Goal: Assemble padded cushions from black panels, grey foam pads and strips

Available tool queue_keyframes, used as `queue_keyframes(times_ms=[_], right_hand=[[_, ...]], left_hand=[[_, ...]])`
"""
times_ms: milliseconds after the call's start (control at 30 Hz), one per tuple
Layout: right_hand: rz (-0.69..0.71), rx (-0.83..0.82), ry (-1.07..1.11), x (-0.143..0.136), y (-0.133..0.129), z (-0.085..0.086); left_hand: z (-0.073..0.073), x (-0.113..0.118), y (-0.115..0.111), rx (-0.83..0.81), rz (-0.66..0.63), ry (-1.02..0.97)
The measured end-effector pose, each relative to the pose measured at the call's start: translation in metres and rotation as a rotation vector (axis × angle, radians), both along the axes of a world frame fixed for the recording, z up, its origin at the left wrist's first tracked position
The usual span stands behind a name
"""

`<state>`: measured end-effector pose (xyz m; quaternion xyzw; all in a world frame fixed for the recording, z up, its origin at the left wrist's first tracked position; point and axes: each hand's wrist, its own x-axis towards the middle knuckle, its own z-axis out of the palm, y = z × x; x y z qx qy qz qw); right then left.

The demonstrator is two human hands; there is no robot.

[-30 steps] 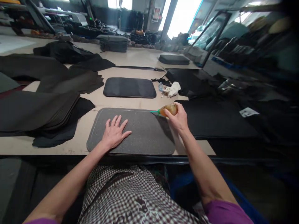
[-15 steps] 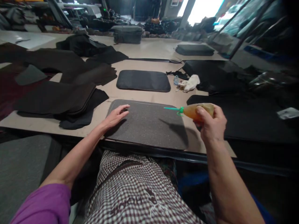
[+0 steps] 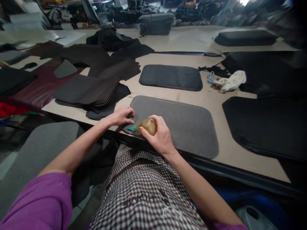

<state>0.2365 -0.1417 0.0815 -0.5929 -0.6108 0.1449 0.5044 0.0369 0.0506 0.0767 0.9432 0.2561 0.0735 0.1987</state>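
Observation:
A squeeze bottle (image 3: pixel 146 126) of amber liquid with a thin green nozzle is in the grip of my right hand (image 3: pixel 161 135). Its nozzle points left, low over the front left corner of a grey panel (image 3: pixel 187 126) with rounded corners. Whether the tip touches the panel, I cannot tell. My left hand (image 3: pixel 122 115) is at the panel's left edge, fingers curled loosely with the thumb apart and nothing visible between them. Part of the panel is hidden under both hands.
Left of the panel lies a stack of dark sheets (image 3: pixel 88 91). Behind it is a black padded panel (image 3: pixel 170 77), with a crumpled white cloth (image 3: pixel 231 82) to its right. More black pieces (image 3: pixel 266 124) lie at the right. The table's front edge (image 3: pixel 203 163) runs close to my apron.
My right hand has brought the bottle left and down, from above the panel's right side to its front left corner. My left hand is now closer to the nozzle. The view has turned.

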Motion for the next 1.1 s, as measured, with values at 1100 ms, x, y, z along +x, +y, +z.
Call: queue_keyframes(times_ms=[1100], right_hand=[[-0.818, -0.154, 0.364, 0.277, -0.271, -0.004]], left_hand=[[0.007, 0.016, 0.008, 0.155, 0.084, 0.182]])
